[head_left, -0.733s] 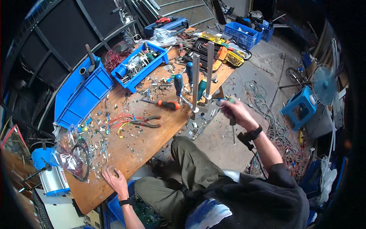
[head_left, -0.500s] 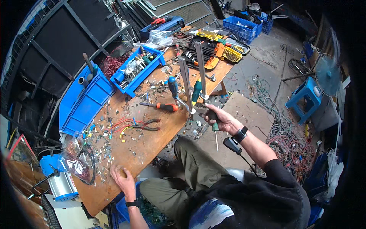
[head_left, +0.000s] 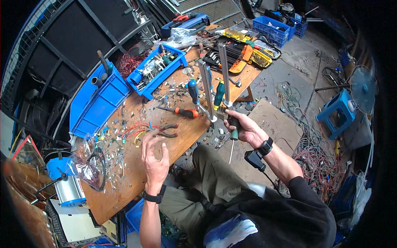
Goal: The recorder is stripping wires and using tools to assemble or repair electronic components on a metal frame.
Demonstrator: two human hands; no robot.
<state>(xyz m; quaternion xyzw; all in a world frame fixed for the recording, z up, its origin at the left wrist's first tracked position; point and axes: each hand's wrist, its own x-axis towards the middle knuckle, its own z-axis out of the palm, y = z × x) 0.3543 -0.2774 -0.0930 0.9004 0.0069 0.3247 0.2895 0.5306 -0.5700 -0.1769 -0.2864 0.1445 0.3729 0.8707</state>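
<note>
My left hand (head_left: 155,162) is raised over the near part of the wooden table (head_left: 120,202), its thumb and curved fingers apart and holding nothing visible. Just beyond its fingertips lie pliers (head_left: 168,131) with dark red handles. My right hand (head_left: 248,127), off the table's right edge, is closed around a screwdriver (head_left: 234,134) with a dark and green handle, its thin shaft pointing down. Its fingertips are at a small dark piece beside the table edge, too unclear to name. Two upright bar clamps stand there, one with a blue handle (head_left: 193,91), one with a green handle (head_left: 219,96).
An orange-and-black screwdriver (head_left: 187,112) lies near the clamps. Scraps and wire bits litter the tabletop. Blue bins (head_left: 103,99) line its far left side, and tool sets (head_left: 235,53) lie at the far end. Tangled cables (head_left: 318,159) and a fan (head_left: 363,87) stand to the right.
My left hand has lifted from the table's near edge and moved forward and right, toward the pliers. My right hand keeps hold of the screwdriver, almost in place. The whole view has shifted slightly.
</note>
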